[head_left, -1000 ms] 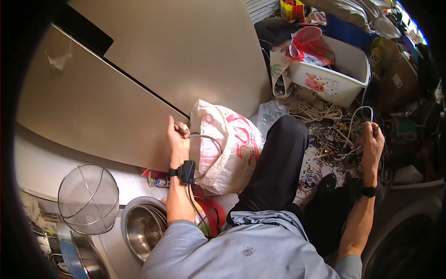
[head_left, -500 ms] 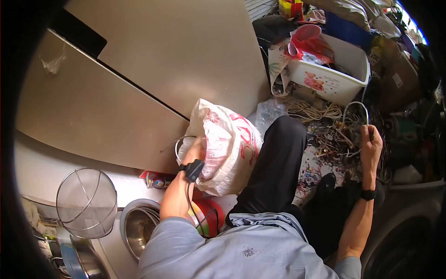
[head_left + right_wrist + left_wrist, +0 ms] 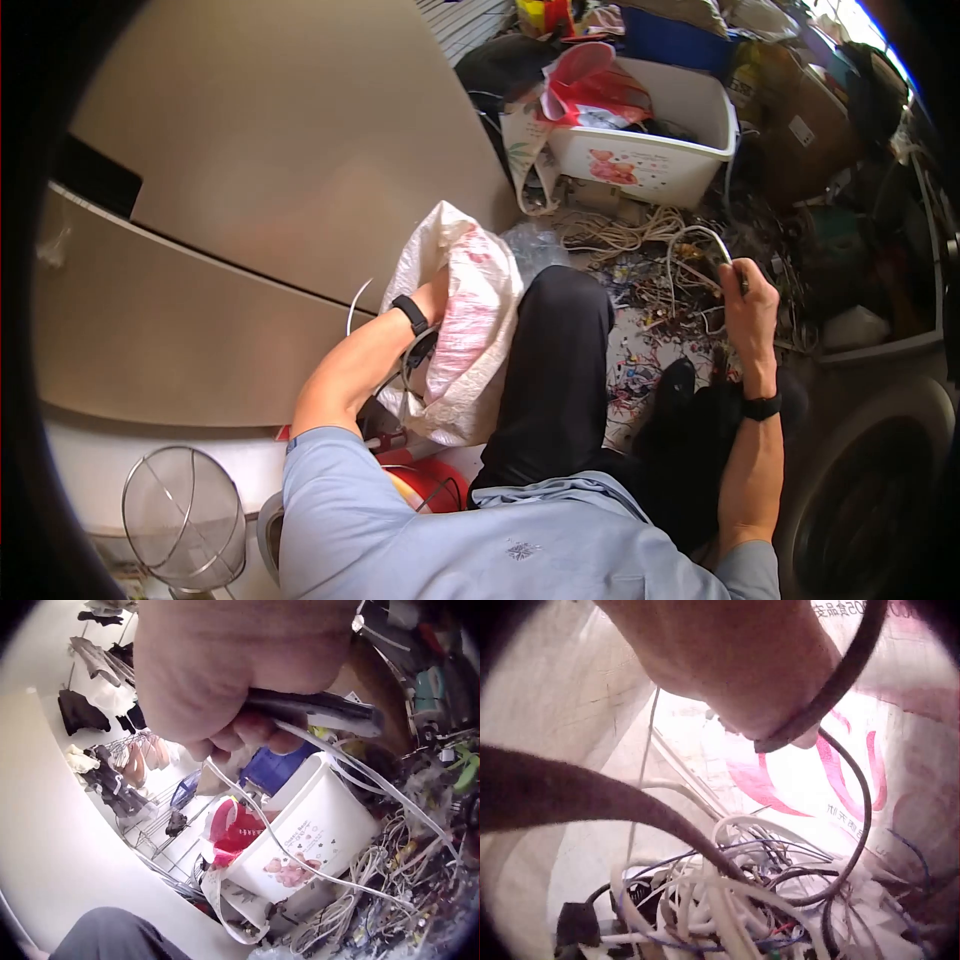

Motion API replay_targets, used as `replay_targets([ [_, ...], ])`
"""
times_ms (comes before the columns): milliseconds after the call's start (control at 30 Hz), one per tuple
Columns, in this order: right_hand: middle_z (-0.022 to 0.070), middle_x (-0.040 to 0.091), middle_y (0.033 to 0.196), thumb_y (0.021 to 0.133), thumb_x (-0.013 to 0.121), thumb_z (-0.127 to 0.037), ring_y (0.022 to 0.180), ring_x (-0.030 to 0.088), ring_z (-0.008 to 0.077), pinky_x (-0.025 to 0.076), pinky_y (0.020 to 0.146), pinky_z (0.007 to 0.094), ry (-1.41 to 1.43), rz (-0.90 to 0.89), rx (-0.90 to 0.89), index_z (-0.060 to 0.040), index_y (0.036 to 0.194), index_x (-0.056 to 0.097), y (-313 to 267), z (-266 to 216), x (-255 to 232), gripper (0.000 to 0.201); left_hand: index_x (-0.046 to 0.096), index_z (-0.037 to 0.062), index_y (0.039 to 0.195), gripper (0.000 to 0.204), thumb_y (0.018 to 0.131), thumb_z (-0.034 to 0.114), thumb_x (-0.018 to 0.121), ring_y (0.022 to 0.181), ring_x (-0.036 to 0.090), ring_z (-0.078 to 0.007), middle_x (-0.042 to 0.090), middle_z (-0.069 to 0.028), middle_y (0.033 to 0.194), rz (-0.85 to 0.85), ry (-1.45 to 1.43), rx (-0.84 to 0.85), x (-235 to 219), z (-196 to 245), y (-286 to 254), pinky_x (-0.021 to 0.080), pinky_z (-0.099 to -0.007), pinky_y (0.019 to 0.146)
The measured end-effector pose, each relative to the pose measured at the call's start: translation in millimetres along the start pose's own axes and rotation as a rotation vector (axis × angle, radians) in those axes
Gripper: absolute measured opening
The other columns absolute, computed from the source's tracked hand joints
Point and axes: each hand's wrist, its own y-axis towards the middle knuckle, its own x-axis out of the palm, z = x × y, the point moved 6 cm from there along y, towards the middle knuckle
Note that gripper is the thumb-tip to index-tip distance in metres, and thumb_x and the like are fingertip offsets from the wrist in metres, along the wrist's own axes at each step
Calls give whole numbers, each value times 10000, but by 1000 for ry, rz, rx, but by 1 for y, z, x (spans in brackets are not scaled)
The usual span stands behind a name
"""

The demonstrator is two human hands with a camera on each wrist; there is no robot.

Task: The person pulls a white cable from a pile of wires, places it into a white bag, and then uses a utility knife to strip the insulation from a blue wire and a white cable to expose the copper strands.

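My left hand [image 3: 434, 294] reaches into the mouth of a white woven sack [image 3: 470, 330] with red print, its fingers hidden in the head view. Inside the sack, in the left wrist view, the curled hand holds a dark grey cable [image 3: 864, 787] above a tangle of cables [image 3: 727, 900]. A thin white cable [image 3: 352, 305] sticks out past the sack's left side. Off to the right, my right hand [image 3: 750, 305] grips a looped white cable [image 3: 708, 232]. In the right wrist view a dark, flat, elongated object [image 3: 322, 709] also lies in that palm.
Cables and scraps [image 3: 690, 275] litter the floor below a white plastic box [image 3: 640, 165] holding a red bag. A large beige panel [image 3: 280, 190] stands at the left. A wire strainer [image 3: 185, 515] is lower left, a round-doored appliance [image 3: 880, 480] lower right.
My left hand has gone from beside the sack down into it with the grey cable. My right hand keeps its grip on the white cable. The head view has swung right.
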Motion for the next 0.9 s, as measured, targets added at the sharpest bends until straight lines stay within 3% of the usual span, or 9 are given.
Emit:
replay_targets([
  [167, 178, 556, 667, 966, 698, -140, 572, 544, 316, 444, 565, 375, -72, -41, -59, -15, 920, 616, 2, -3, 4, 156, 723, -19, 1067, 293, 824, 140, 760, 994, 682, -373, 711, -231, 1041, -71, 260, 107, -20, -5, -16, 551, -405, 884],
  [333, 184, 562, 692, 973, 694, -156, 583, 532, 328, 444, 576, 379, -71, -100, -13, -12, 931, 612, 3, 0, 11, 171, 734, -23, 1078, 316, 800, 125, 768, 1015, 684, -388, 715, -254, 1053, -65, 331, 141, -79, 58, -75, 548, -395, 900],
  [400, 189, 569, 705, 975, 694, -159, 594, 544, 332, 447, 582, 381, -92, -121, -24, -11, 948, 617, 1, -7, 13, 169, 723, -13, 1115, 276, 892, 137, 663, 940, 709, -325, 749, -191, 1021, -128, 120, -309, -100, 66, -100, 570, -382, 837],
  [467, 190, 576, 710, 975, 694, -161, 600, 550, 334, 449, 584, 381, -75, -129, -34, -10, 957, 619, -2, -9, 15, 169, 702, -20, 1121, 298, 994, 231, 606, 772, 686, -182, 730, -91, 908, 33, -181, -293, -142, 99, -138, 582, -328, 722],
  [533, 191, 582, 714, 975, 694, -162, 605, 557, 336, 452, 587, 381, -53, -143, -54, -9, 966, 622, -6, -17, 19, 169, 702, -10, 1151, 393, 1014, 346, 606, 766, 682, -155, 712, -101, 900, 541, -474, -406, -186, 93, -195, 584, -298, 648],
  [567, 191, 590, 721, 975, 694, -161, 611, 563, 334, 455, 590, 380, -72, -149, -66, -8, 970, 622, -8, -23, 18, 169, 702, -10, 1151, 393, 1014, 346, 606, 766, 682, -155, 712, -101, 900, 557, -473, -410, -192, 75, -225, 584, -298, 648],
  [633, 188, 607, 736, 975, 694, -156, 622, 574, 333, 463, 597, 374, -110, -175, -44, -9, 976, 623, -9, -20, 13, 164, 709, -13, 1141, 444, 1014, 398, 598, 751, 698, -157, 726, -134, 902, 678, -192, -878, -182, 11, -280, 586, -288, 540],
  [733, 190, 599, 730, 974, 694, -150, 620, 570, 334, 463, 598, 372, -81, -131, -102, -13, 978, 626, -8, -16, 10, 153, 672, -67, 1111, 578, 984, 496, 630, 690, 685, -182, 711, -120, 881, 552, -450, -992, -112, -25, -296, 591, -322, 495],
  [900, 192, 579, 711, 980, 682, -138, 610, 560, 330, 460, 596, 376, -67, -140, -102, -7, 974, 619, -9, -4, 11, 146, 743, -14, 875, 397, 966, 364, 663, 675, 650, -151, 696, -84, 730, 596, -194, -945, -76, -4, -292, 507, -305, 507],
])
